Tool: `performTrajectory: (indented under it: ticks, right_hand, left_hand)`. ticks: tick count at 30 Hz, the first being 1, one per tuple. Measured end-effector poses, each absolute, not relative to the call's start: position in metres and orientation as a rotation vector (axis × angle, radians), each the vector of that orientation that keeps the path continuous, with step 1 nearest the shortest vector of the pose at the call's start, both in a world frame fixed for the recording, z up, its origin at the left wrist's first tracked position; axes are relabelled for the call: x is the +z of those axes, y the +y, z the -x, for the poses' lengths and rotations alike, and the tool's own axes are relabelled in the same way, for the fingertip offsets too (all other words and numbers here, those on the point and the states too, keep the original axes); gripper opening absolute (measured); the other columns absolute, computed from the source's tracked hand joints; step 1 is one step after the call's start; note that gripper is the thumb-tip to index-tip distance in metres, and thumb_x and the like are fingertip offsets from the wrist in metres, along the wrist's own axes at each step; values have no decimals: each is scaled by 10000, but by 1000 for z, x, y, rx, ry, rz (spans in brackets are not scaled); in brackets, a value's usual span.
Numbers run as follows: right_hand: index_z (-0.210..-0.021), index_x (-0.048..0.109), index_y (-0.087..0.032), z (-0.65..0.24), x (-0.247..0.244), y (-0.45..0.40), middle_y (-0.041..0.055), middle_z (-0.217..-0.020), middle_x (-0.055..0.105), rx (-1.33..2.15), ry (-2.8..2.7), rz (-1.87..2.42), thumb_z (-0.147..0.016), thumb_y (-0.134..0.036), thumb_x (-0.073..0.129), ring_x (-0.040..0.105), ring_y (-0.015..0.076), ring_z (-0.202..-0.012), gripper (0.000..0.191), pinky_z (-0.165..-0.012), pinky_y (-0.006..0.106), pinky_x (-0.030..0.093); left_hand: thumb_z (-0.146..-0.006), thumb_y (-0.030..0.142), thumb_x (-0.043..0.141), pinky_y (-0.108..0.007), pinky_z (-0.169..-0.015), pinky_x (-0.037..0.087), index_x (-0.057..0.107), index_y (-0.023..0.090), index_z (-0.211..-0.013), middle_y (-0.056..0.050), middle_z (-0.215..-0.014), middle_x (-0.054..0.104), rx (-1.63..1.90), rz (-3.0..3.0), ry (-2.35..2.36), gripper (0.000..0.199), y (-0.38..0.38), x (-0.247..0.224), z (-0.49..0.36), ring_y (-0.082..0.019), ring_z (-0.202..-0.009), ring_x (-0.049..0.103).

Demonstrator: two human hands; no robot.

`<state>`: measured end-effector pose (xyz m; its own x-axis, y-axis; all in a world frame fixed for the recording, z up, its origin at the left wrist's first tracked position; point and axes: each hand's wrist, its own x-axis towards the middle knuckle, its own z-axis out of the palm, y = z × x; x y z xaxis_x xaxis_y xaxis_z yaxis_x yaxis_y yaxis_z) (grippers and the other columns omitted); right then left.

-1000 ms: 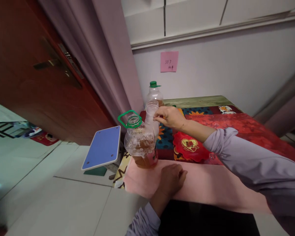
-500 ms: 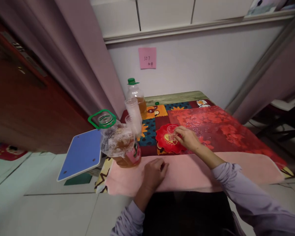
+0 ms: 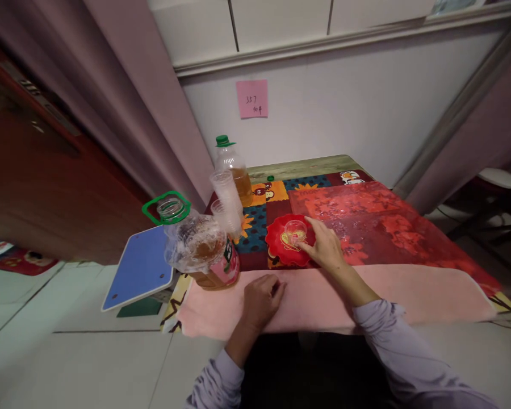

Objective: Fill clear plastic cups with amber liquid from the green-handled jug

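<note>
My right hand (image 3: 327, 244) is over the edge of a red scalloped plate (image 3: 275, 250). Its thumb and fingers are spread beside a small clear plastic cup (image 3: 296, 228), which stands on the plate. My left hand (image 3: 263, 296) rests on the pink cloth (image 3: 306, 298) at the table's near edge, fingers loosely curled with nothing visible in them. Left of it is a large jug (image 3: 213, 272) of amber liquid with a green handle ring and an uncapped mouth. Stacked clear cups (image 3: 230, 196) lean behind the jug.
A second bottle (image 3: 242, 182) with a green cap stands at the back left, half full of amber liquid. A small green cap (image 3: 271, 178) lies near the wall. The red floral covering (image 3: 383, 216) looks wet. A blue board (image 3: 140, 267) is beside the table.
My right hand has opened from a pinch on the cup's rim, and the cup now stands on the plate. My left hand keeps its place on the cloth. The view has shifted slightly.
</note>
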<state>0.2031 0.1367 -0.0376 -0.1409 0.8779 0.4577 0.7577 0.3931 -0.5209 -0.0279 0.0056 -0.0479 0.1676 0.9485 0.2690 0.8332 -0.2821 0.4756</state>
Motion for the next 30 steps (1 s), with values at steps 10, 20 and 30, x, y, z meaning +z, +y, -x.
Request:
performTrajectory:
  ticks: [10,20,30]
  right_hand:
    - [-1547,600,-162,-195,-45,145,218,-1427,764,302,-1874,1380,-929,-467,711,743,399,-1269,698,-1117,583,543]
    - [-1591,523,-122,-195,-29,132,284,-1533,668,123,-1658,1301,-964,-611,635,652,429,-1415,803,-1207,625,494]
    - [-1445,634,-248,-96,-16,59,137,-1264,776,698,-1562,691,-1069,-444,661,797,254,-1042,425,-854,394,695]
  left_hand:
    - [-999,241,663,-282,-676,450,628,232,-753,-8,-724,725,837,-2248,1723,248,4,-47,27,-164,-679,674]
    - [-975,242,698,-250,-610,445,629,233,-745,31,-658,676,1106,-2282,1628,240,4,-46,25,-123,-596,630]
    - [-799,519,928,-478,-1009,617,517,237,-1401,-81,-1208,656,2043,-2060,1966,782,-35,-18,71,-270,-1107,705]
